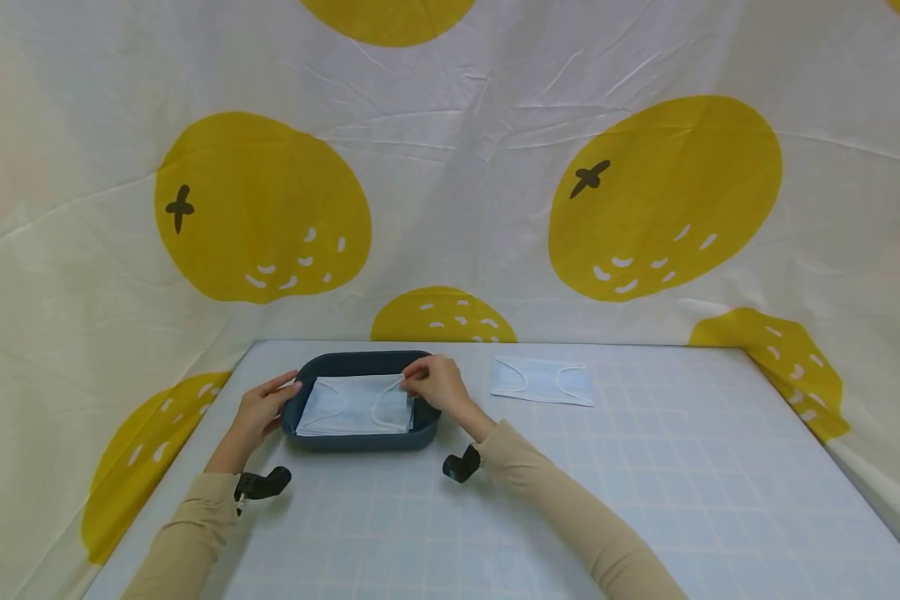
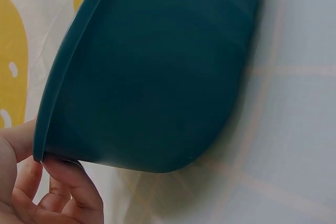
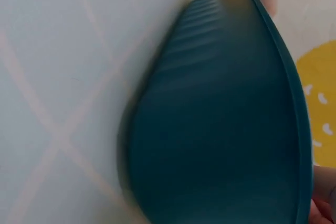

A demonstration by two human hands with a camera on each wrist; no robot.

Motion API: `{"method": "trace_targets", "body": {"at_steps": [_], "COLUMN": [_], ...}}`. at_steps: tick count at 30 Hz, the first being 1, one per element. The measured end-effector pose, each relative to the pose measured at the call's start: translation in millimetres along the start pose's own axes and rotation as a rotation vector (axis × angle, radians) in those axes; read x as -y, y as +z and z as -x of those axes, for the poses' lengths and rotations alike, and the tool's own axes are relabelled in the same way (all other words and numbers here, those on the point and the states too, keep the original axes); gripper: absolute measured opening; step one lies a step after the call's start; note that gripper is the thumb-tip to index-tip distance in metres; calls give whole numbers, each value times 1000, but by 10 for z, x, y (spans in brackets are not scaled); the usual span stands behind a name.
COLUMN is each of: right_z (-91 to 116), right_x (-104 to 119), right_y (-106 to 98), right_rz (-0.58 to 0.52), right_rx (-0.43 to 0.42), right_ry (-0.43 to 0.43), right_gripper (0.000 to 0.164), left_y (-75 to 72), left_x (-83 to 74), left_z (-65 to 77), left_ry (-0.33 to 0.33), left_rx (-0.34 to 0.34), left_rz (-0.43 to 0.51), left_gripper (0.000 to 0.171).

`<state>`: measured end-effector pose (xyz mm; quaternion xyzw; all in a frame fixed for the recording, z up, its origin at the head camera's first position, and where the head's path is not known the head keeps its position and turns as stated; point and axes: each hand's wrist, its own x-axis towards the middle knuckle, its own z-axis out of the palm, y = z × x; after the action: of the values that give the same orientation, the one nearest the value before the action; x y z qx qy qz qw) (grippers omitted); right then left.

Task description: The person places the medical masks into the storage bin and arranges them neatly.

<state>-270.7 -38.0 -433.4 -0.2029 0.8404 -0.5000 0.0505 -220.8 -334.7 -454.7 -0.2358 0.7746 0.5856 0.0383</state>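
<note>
A dark teal oval basin (image 1: 360, 444) sits on the table with a small stack of light blue face masks (image 1: 354, 404) in it. My left hand (image 1: 257, 414) grips the basin's left end. The left wrist view shows its fingers (image 2: 79, 182) curled at the rim. My right hand (image 1: 438, 383) reaches over the basin's right end, thumb and fingertips pinching the top mask by its upper right corner, where the white ear loop starts. In the right wrist view, the basin wall (image 3: 220, 119) hides most of that hand.
One more face mask (image 1: 543, 382) lies flat on the table to the right of the basin. The table (image 1: 570, 500) has a pale blue checked cover. Behind it hangs a white curtain (image 1: 457, 192) with yellow fruit prints. Black wrist cameras (image 1: 461, 464) jut from both sleeves.
</note>
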Motion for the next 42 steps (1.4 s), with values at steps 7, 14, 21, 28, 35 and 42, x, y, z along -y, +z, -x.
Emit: {"method": "trace_targets", "body": {"at_steps": [7,14,21,28,35,42], "right_z": [19,-2,31,86,181,257], "right_x": [11,-28,-68,-127,-210,-322], "right_y": [12,-31,-133,-264,-423,-585], "right_rz": [57,86,62,75,77,96], "right_rx": [-43,-86,-108,-184,-232,-258], "right_ry": [-40,-90,-135,-161,-142,-136], "right_gripper": [14,14,18,19,20,23], "left_y": [-1,-2,-9,-31,-23,-1], "left_x": [7,-3,-5,2,-3,-5], "left_z": [1,7,10,11,13,12], "left_ry": [7,3,8,28,26,15], "left_rx": [-5,1,15,26,25,-5], "left_rz": [11,5,1,18,23,28], "left_gripper": [61,62,62,61,64,63]}}
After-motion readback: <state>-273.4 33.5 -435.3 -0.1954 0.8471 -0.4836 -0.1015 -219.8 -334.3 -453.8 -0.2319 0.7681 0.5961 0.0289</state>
